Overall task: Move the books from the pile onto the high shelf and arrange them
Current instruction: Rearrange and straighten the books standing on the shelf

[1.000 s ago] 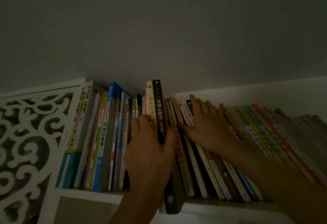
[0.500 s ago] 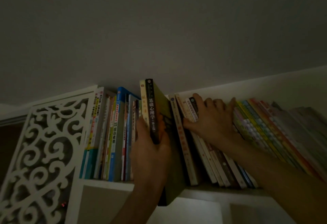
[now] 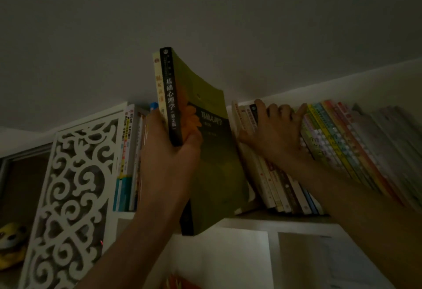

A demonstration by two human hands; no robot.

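Thick green book (image 3: 212,151) with a black spine, gripped by the left hand (image 3: 169,151) low on that spine, thumb on the cover, fingers round the far side. A thinner cream book (image 3: 159,83) pinched along with it, pressed flat against the spine's left. Probably a paperback textbook: fairly heavy for one hand, cover a little bendy, smooth enough to slide through a loose grip. Best held where it is now, at the spine near mid-height, or lower for more support; a grip at a top corner would likely let it swing.

Held upright, tilted slightly, top end well above the row, bottom corner hanging below the shelf (image 3: 285,219) edge, out in front of the gap. Upright books (image 3: 127,163) just behind and left of the left hand, partly hidden by it.

Right hand (image 3: 274,133) spread on the leaning books (image 3: 331,142), fingers curled over their top edges, palm pressing them rightward, holding nothing as such, just bracing. Green book between the two hands, touching the left one only, near but apart from the right. Gap between green book and leaning row looks wide enough for both held books, judging by eye; dim light, hard to be sure.
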